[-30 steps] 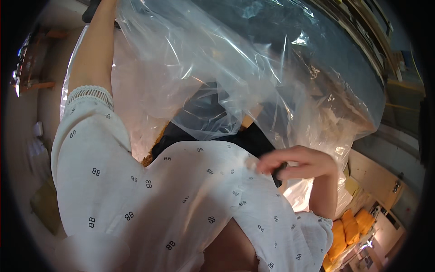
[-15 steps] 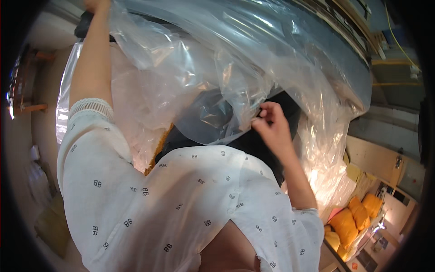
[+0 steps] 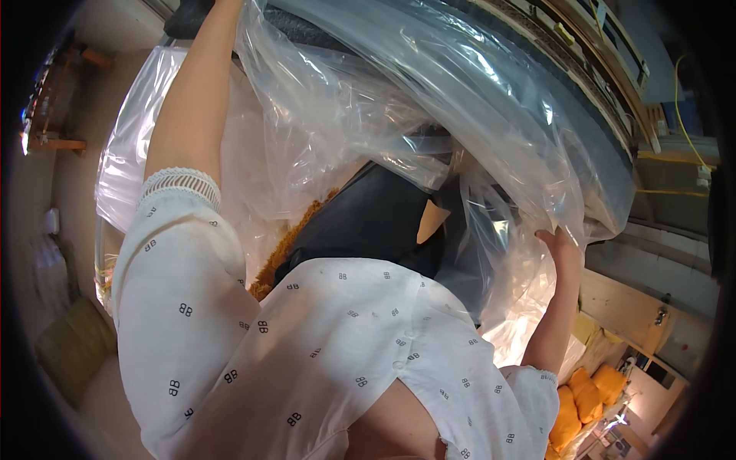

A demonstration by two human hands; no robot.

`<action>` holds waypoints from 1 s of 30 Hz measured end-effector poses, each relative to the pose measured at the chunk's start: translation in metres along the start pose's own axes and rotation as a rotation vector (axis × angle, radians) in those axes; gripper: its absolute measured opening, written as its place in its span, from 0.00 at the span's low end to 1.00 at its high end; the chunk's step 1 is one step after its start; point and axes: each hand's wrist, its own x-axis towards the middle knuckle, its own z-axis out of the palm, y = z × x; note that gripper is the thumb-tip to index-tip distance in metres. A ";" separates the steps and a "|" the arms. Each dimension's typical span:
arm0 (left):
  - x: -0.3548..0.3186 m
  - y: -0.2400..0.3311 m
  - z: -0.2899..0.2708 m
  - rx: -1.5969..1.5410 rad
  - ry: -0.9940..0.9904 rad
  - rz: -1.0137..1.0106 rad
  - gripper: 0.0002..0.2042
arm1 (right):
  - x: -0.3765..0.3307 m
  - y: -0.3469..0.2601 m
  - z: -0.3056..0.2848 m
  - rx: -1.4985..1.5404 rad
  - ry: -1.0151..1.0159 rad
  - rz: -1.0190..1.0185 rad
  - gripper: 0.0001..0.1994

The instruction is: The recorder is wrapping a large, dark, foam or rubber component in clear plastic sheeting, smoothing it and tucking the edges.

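Observation:
A big clear plastic sheet (image 3: 322, 100) hangs in loose, shiny folds in front of me and spreads over to the right. My right hand (image 3: 563, 247) is closed on a gathered fold of it at the right side, its thumb pointing left and part of its fingers hidden by the film. Stretched up to the top edge, my left arm (image 3: 188, 115) runs beside the sheet's left folds, and its hand lies beyond the picture. Under the film shows black cloth (image 3: 353, 222) over my lap, with a small tan patch (image 3: 432, 221) I cannot make out.
Behind the sheet, a long dark machine-like frame with rails (image 3: 598, 61) crosses the upper right. A brown fuzzy cover (image 3: 287, 241) lies beside my lap. Orange cushions (image 3: 594, 395) sit at the lower right, a wooden rack (image 3: 57, 115) at the left. A yellow cord (image 3: 678, 107) hangs at the right.
My right hand has moved right, away from my lap, with the plastic drawn aside and more black cloth uncovered. My left hand has slipped out past the top edge.

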 end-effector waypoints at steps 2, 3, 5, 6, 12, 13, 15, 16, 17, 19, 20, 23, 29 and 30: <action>0.011 -0.011 -0.008 0.067 0.022 0.113 0.09 | 0.032 -0.066 -0.027 0.068 -0.281 0.315 0.19; 0.018 -0.018 -0.011 0.100 0.032 0.042 0.09 | 0.036 -0.086 -0.025 0.415 -0.337 0.346 0.16; 0.010 -0.013 -0.012 0.073 -0.010 0.021 0.10 | 0.041 -0.131 -0.013 1.065 -0.474 0.307 0.14; 0.008 -0.009 -0.009 0.044 -0.031 0.006 0.10 | 0.042 -0.154 0.001 1.365 -0.554 0.213 0.15; 0.007 -0.001 -0.005 0.045 -0.051 -0.009 0.11 | 0.027 -0.151 0.150 0.668 -0.266 0.303 0.18; 0.014 -0.013 -0.008 0.092 -0.018 -0.004 0.11 | 0.030 -0.141 0.155 0.710 -0.316 0.381 0.18; 0.011 -0.010 -0.006 0.102 0.001 -0.016 0.11 | 0.027 -0.135 0.127 0.682 -0.322 0.264 0.17; 0.001 0.000 -0.009 0.058 -0.014 -0.030 0.10 | 0.020 -0.132 0.102 0.645 -0.351 0.158 0.15; -0.004 0.008 -0.011 0.035 -0.023 -0.030 0.10 | 0.015 -0.131 0.071 0.742 -0.314 0.206 0.14; -0.001 0.005 -0.016 -0.032 -0.047 -0.016 0.08 | 0.011 -0.119 0.010 1.004 -0.266 0.356 0.12; 0.003 0.002 -0.017 -0.077 -0.072 0.000 0.08 | 0.004 -0.100 -0.015 1.174 -0.257 0.468 0.11; -0.013 0.024 -0.007 -0.340 -0.322 -0.043 0.07 | -0.005 -0.045 -0.118 1.925 0.243 0.016 0.17; -0.002 -0.002 -0.010 -0.348 -0.251 -0.138 0.12 | 0.005 -0.001 -0.119 1.647 0.232 0.140 0.20; -0.004 -0.004 -0.013 -0.297 -0.246 -0.138 0.12 | 0.012 -0.072 -0.082 1.485 0.088 0.311 0.18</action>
